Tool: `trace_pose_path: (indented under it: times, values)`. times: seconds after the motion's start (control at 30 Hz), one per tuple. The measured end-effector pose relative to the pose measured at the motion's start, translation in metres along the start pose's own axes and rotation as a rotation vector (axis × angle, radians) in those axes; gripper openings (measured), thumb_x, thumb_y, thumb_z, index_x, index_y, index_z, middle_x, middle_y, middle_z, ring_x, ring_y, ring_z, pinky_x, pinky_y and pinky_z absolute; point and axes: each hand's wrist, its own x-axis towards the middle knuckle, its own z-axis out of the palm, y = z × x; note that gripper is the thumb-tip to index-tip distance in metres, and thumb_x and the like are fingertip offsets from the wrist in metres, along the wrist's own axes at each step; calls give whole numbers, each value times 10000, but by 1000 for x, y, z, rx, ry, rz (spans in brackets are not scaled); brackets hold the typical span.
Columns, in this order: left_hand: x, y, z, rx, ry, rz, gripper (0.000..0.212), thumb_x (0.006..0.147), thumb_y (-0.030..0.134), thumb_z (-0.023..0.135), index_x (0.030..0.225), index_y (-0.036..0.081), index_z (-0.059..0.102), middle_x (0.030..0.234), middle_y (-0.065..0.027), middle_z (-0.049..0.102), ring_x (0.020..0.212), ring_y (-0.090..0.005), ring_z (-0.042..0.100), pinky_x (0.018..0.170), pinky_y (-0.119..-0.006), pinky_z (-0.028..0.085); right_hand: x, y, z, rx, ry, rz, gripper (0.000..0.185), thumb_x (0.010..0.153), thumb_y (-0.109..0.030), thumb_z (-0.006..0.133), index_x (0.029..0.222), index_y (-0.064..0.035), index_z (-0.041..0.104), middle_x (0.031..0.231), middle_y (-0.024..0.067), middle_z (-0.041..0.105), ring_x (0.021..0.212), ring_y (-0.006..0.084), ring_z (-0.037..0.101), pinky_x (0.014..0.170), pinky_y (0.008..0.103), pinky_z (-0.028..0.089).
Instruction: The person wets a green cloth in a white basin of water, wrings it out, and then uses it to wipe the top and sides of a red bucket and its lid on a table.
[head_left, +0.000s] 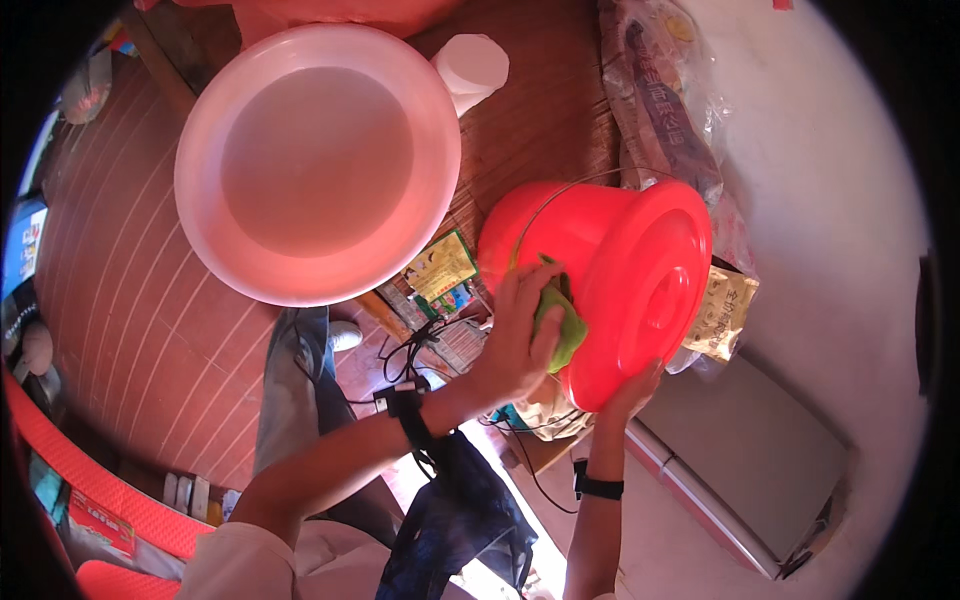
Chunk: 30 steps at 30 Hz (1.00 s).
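A red plastic bucket (547, 217) lies tilted on a brown table, its red lid (660, 292) on it and facing right, with a thin wire handle looped over the side. My left hand (514, 334) holds a green cloth (566, 326) against the bucket's side, near the lid's rim. Under the lower edge of the lid, my right hand (634, 390) grips the rim; some of its fingers are hidden. Left of the bucket stands a large pale plastic basin (319, 274) with cloudy liquid in it.
A white cylindrical container (476, 64) stands beside the basin. Clear plastic bags (664, 97) lie along the wall. A gold packet (724, 311) is behind the lid. Printed packets (442, 266) and black cables (412, 349) lie near my left forearm. A refrigerator (750, 450) stands at lower right.
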Motion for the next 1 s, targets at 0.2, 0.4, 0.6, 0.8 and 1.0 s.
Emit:
trace_pose_path:
  times: [0.2,0.4,0.6,0.8,1.0]
  values:
    - [62,-22,4,45,106,-45,314,1003,84,585,1303,14,527,1190,-194,603,1122,-319,593,976,-391,451,-2,-7,6,46,-26,-78,649,1072,-468,378,1505,13,426,1394,270,479,1262,390,526,1072,494,423]
    - [39,-41,-15,-152,-26,-197,607,846,223,807,1347,56,507,1265,-160,573,1161,-285,589,999,-384,475,-9,-20,8,84,-12,-31,692,1067,-500,381,1521,22,392,1444,254,447,1311,373,493,1108,481,400]
    - [2,-76,-22,-149,183,-222,660,818,47,764,1388,32,433,1257,-137,561,1142,-227,595,1001,-355,492,-18,-22,7,74,-5,-19,711,1064,-506,396,1527,33,371,1496,257,412,1343,374,468,1129,475,386]
    - [15,-106,-23,-450,141,-562,603,761,-28,623,1356,1,532,1086,-135,646,937,-226,662,849,-323,558,-19,-22,9,72,-18,-37,684,1071,-472,402,1523,40,372,1484,268,427,1329,382,481,1115,483,396]
    - [21,-53,-65,-1137,-231,-704,567,777,41,533,1339,-28,546,1119,-191,672,995,-256,697,911,-399,598,-12,-13,4,-12,33,-24,640,1073,-448,413,1488,39,426,1403,283,489,1263,400,522,1085,502,409]
